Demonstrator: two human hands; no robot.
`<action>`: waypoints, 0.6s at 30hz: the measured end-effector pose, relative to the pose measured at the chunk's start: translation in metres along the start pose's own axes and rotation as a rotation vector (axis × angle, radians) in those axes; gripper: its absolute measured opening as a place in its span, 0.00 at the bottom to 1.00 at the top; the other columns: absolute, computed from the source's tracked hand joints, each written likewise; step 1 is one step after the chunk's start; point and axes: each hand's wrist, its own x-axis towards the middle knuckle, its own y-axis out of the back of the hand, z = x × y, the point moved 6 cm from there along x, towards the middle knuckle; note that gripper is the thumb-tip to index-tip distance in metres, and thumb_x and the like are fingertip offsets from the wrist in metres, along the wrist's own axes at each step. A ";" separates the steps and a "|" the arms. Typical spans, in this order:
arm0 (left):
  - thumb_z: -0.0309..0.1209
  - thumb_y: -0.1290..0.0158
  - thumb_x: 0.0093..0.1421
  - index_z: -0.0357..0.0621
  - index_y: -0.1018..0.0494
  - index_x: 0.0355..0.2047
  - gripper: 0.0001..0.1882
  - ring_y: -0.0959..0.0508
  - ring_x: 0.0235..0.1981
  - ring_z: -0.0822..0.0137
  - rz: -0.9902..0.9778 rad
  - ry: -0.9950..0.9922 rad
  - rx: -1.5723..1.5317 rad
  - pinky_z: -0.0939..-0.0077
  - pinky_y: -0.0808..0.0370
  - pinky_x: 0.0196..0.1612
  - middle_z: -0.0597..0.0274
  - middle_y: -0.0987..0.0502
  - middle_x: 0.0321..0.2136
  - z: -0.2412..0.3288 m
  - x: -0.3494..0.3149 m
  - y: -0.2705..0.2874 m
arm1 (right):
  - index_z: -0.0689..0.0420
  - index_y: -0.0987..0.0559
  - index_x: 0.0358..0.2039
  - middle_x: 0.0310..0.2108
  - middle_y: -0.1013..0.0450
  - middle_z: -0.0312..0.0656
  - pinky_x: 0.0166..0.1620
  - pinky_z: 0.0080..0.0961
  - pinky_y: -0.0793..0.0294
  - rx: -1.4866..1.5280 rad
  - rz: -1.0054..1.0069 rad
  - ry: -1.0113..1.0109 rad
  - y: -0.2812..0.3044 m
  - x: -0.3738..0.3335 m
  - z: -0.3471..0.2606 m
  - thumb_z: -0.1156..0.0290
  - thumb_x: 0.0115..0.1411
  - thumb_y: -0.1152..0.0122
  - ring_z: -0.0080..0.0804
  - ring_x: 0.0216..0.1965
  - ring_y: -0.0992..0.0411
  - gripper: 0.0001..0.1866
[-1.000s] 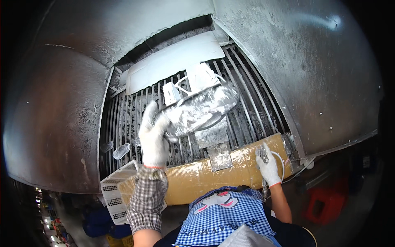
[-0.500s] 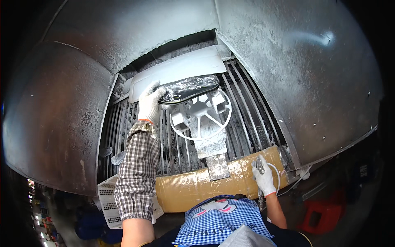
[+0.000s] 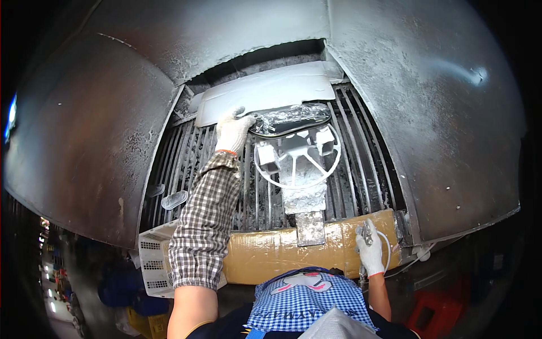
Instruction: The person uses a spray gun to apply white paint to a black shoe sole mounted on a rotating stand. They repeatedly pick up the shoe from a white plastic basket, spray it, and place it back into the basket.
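Two white knit gloves on the job here, both with orange cuffs. The left hand [image 3: 232, 131] has its fingers partly curled around the left end of a black oval piece [image 3: 291, 118] — long, rounded ends, top covered in crinkly clear film that throws shiny highlights. Can't tell what the fingertips are doing underneath. The right hand [image 3: 370, 252] is closed around a metal spray gun [image 3: 368, 233], with a thin pale hose [image 3: 388, 248] curving off beside it.

The oval piece sits at the far side of a white spoked wheel [image 3: 298, 146], covering part of its back rim; can't tell how much of its weight the two boxy white blocks [image 3: 266, 155] on the wheel are taking. Under that is a crusty, powder-caked support [image 3: 305, 195], then a flat grey metal plate [image 3: 310, 229] lapping over a tape-wrapped cardboard strip [image 3: 271, 260], glossy and tan.

Around it all: a grate of long metal bars [image 3: 361, 147], grimy and dusted white, with little rounded clear-ish pieces [image 3: 174, 200] lying on the left side. A pale flat board [image 3: 265, 90] lies at the back, and scuffed, dull metal walls [image 3: 451, 130] box it in — plus a white perforated plastic basket [image 3: 152, 265] tucked by the checked sleeve [image 3: 206, 214].
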 end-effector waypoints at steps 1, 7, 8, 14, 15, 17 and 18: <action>0.26 0.34 0.60 0.27 0.24 0.60 0.29 0.24 0.20 0.77 0.005 -0.009 -0.001 0.82 0.29 0.20 0.52 0.14 0.37 -0.002 0.000 -0.001 | 0.59 0.37 0.76 0.55 0.20 0.48 0.57 0.28 0.24 -0.004 0.003 0.013 0.000 0.000 0.001 0.75 0.65 0.40 0.31 0.51 0.21 0.39; 0.25 0.35 0.60 0.28 0.20 0.55 0.23 0.22 0.20 0.76 -0.002 -0.054 0.005 0.83 0.28 0.21 0.53 0.14 0.34 -0.028 0.009 -0.002 | 0.60 0.37 0.76 0.52 0.20 0.45 0.54 0.28 0.23 -0.071 0.016 0.058 -0.001 -0.003 -0.010 0.76 0.66 0.39 0.30 0.48 0.21 0.38; 0.26 0.35 0.61 0.29 0.20 0.55 0.23 0.22 0.20 0.76 0.001 -0.065 0.030 0.83 0.28 0.21 0.54 0.14 0.33 -0.034 0.011 0.000 | 0.60 0.37 0.76 0.52 0.20 0.44 0.54 0.28 0.23 -0.055 0.011 0.048 -0.002 -0.004 -0.013 0.76 0.66 0.39 0.29 0.48 0.22 0.38; 0.29 0.39 0.66 0.34 0.19 0.56 0.19 0.23 0.23 0.77 0.039 -0.089 -0.058 0.81 0.26 0.24 0.57 0.15 0.36 -0.047 0.003 0.004 | 0.64 0.37 0.75 0.56 0.21 0.45 0.56 0.25 0.24 0.018 0.016 0.159 -0.004 -0.007 -0.029 0.69 0.70 0.38 0.28 0.53 0.22 0.36; 0.30 0.39 0.68 0.35 0.20 0.56 0.19 0.23 0.24 0.77 0.080 -0.107 -0.119 0.81 0.25 0.25 0.57 0.15 0.37 -0.050 -0.003 0.006 | 0.65 0.37 0.75 0.57 0.21 0.46 0.57 0.24 0.24 0.044 0.026 0.209 -0.005 -0.007 -0.031 0.68 0.71 0.38 0.28 0.54 0.23 0.36; 0.33 0.40 0.69 0.31 0.27 0.64 0.27 0.20 0.57 0.58 0.094 -0.050 -0.311 0.67 0.25 0.63 0.48 0.20 0.59 -0.053 -0.025 0.010 | 0.67 0.37 0.74 0.58 0.21 0.48 0.59 0.24 0.25 0.096 -0.001 0.262 -0.005 -0.007 -0.046 0.65 0.72 0.38 0.30 0.57 0.23 0.36; 0.31 0.41 0.69 0.30 0.27 0.64 0.26 0.21 0.59 0.58 0.180 -0.052 -0.301 0.67 0.26 0.64 0.48 0.21 0.60 -0.053 -0.040 0.016 | 0.68 0.37 0.74 0.59 0.22 0.49 0.59 0.25 0.25 0.122 -0.017 0.291 -0.004 -0.007 -0.058 0.63 0.73 0.38 0.30 0.58 0.24 0.36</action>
